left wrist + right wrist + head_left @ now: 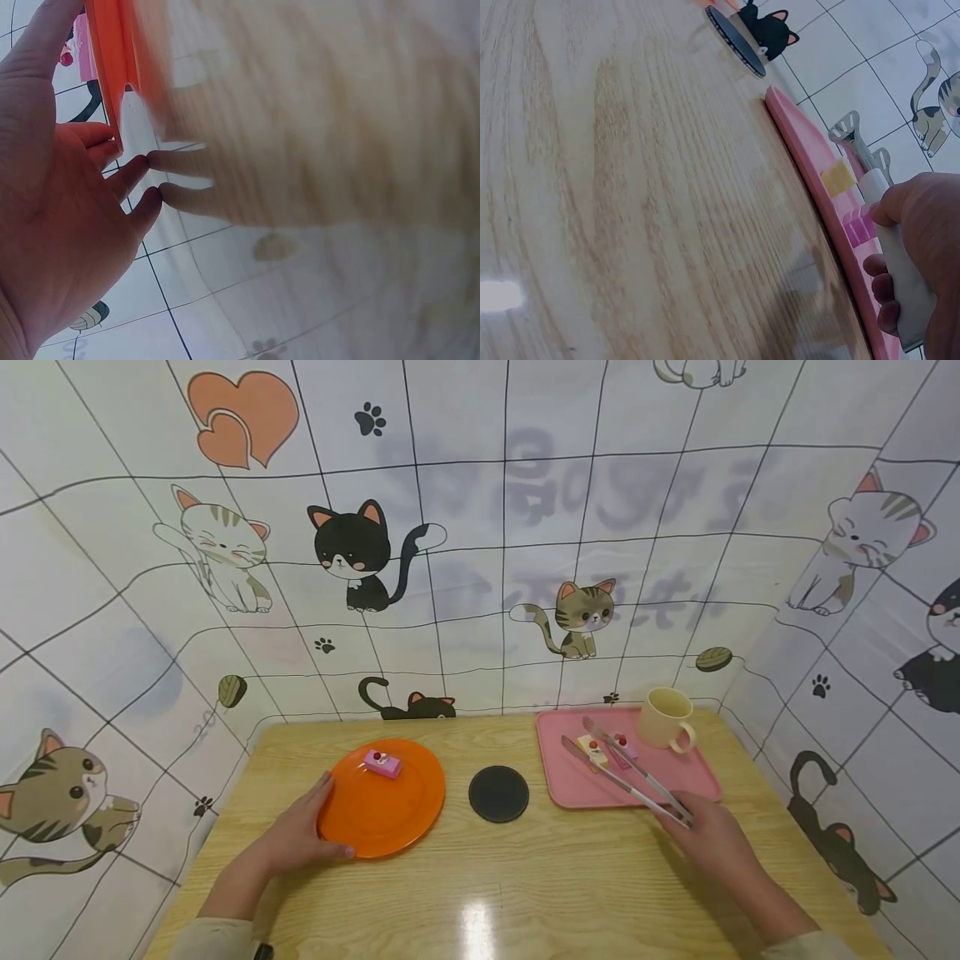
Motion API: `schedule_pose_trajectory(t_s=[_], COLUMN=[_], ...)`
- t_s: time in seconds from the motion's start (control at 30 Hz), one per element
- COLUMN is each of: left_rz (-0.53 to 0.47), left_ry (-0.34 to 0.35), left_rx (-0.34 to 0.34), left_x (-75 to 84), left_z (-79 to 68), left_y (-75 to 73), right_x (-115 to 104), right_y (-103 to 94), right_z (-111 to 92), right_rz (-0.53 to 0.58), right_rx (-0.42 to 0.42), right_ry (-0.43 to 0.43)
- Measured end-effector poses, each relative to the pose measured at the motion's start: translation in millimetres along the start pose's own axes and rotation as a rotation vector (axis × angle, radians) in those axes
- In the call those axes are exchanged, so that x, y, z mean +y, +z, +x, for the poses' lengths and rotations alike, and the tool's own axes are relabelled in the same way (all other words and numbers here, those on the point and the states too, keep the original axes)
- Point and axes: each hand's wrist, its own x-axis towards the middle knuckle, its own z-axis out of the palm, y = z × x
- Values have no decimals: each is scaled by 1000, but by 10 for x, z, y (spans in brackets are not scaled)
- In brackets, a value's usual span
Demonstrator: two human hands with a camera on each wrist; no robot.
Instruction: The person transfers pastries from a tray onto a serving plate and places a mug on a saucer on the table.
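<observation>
My left hand (303, 827) holds the left rim of an orange plate (401, 822), thumb at the near edge and fingers along the side. On that plate lies a pink toy cake slice (382, 763) with a red topping. My right hand (708, 835) grips metal tongs (626, 783) by the handle end, over the near edge of a pink tray (573, 789). The tongs' arms stand apart over a yellow cake slice (591, 748) and a second pink cake slice (628, 752), partly covering both. In the right wrist view, slotted tips (845, 126) show beyond the slices.
A cream mug (663, 718) stands in the tray's far right corner. A round black coaster (498, 793) lies between plate and tray on the wooden table (480, 881). Cat-print sheeting (465, 593) encloses the table's back and sides.
</observation>
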Motion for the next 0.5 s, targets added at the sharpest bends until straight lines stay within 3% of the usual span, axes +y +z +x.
schedule_pose_trajectory(t_s=[0.5], left_rz=[-3], left_ry=[3], left_rx=[3], left_x=[28], left_z=[-25], left_y=[-11], right_x=[44], right_y=[50], right_z=[-9], right_rz=[-11], right_rx=[-28], right_ry=[41])
